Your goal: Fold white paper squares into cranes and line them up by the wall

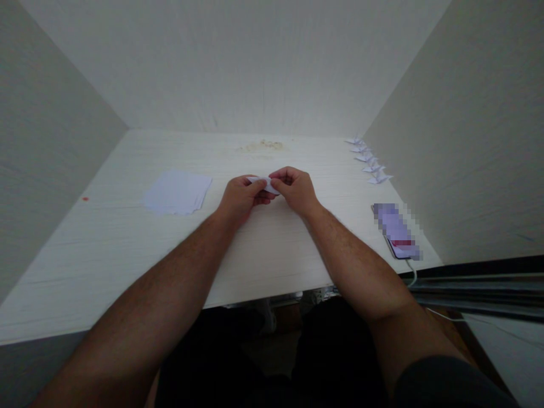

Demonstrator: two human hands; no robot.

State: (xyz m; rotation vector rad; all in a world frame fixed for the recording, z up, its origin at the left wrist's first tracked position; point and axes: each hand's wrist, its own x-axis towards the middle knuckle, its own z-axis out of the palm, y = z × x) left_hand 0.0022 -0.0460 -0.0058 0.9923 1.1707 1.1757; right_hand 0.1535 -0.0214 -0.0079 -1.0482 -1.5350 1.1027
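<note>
Above the middle of the surface (272,255), the left hand (240,198) and right hand (297,190) both pinch a small folded paper (264,182) between fingertips. Uneven pressure could skew the crease or tear the thin paper, judging by the tight grip.

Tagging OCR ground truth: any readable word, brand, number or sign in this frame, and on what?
No readable text anywhere.
Phone: screen pixelated, coloured blocks only, nothing legible.
Paper stack: looks blank.
Small paper piece pinched between left hand and right hand: no print visible.
Row of folded papers: too small to tell; no marks seen.
</note>
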